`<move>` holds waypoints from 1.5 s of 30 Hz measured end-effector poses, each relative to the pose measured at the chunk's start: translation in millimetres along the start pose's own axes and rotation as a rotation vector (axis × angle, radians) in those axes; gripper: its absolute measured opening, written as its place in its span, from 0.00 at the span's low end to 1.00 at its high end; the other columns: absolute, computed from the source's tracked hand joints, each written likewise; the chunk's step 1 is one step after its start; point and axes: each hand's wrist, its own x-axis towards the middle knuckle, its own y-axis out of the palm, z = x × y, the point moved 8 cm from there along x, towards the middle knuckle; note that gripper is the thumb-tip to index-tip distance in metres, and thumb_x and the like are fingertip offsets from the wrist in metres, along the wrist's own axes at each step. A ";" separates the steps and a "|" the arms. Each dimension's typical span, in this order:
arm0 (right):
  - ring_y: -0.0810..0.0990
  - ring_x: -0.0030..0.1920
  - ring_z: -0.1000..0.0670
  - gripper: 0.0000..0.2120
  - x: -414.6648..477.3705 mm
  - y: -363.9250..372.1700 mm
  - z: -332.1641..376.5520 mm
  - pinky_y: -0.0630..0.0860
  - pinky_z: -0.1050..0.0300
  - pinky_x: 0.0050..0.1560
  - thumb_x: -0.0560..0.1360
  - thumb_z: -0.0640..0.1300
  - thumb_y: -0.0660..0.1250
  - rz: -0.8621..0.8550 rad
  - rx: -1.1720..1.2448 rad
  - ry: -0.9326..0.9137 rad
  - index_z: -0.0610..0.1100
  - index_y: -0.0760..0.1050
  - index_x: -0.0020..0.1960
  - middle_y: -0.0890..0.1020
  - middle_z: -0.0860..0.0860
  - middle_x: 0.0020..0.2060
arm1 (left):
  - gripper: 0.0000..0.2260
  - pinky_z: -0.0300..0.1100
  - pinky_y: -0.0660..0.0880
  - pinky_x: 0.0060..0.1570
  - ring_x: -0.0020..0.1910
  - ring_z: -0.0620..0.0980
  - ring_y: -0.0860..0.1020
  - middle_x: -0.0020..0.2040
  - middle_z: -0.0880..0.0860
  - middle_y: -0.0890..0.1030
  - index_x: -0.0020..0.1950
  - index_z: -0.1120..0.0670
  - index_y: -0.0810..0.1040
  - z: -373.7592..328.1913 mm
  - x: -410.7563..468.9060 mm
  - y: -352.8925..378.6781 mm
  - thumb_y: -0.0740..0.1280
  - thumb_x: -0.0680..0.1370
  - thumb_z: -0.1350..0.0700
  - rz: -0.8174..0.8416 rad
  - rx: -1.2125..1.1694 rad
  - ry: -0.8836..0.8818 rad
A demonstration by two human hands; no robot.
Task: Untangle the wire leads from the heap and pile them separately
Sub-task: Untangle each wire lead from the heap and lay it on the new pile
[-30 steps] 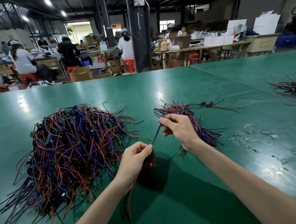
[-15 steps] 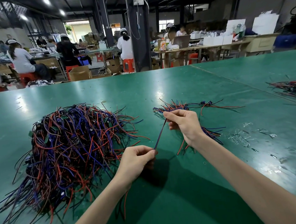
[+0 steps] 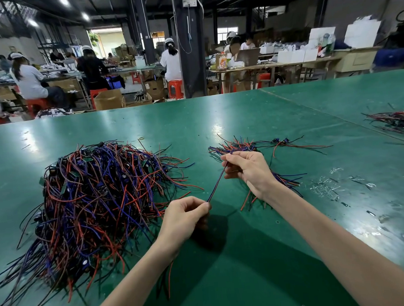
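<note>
Head view: left hand (image 3: 185, 219) and right hand (image 3: 248, 169) each pinch one end of a wire lead (image 3: 218, 184), taut between the heap (image 3: 100, 200) and the sorted pile (image 3: 233, 148). Use light tension, then lay it parallel onto that pile

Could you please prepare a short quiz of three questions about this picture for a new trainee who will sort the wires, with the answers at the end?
1. True or false: the left hand and the right hand both pinch the same wire lead, stretched straight between them.
2. Where does the tangled heap lie? A) to the left of both hands. B) to the right of both hands. C) between the two hands.
3. Fill in: the small pile of separated leads lies on the table partly hidden behind the ___ hand.

Key: 1 true; 2 A; 3 right.
</note>
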 end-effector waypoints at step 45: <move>0.75 0.29 0.52 0.05 -6.4 6.7 -18.9 0.80 0.61 0.34 0.75 0.31 0.64 -0.050 0.297 0.225 0.34 0.75 0.41 0.76 0.46 0.30 | 0.09 0.49 0.80 0.35 0.25 0.43 0.76 0.26 0.43 0.76 0.34 0.53 0.79 -23.2 -9.1 -14.2 0.69 0.75 0.58 -0.234 0.403 0.313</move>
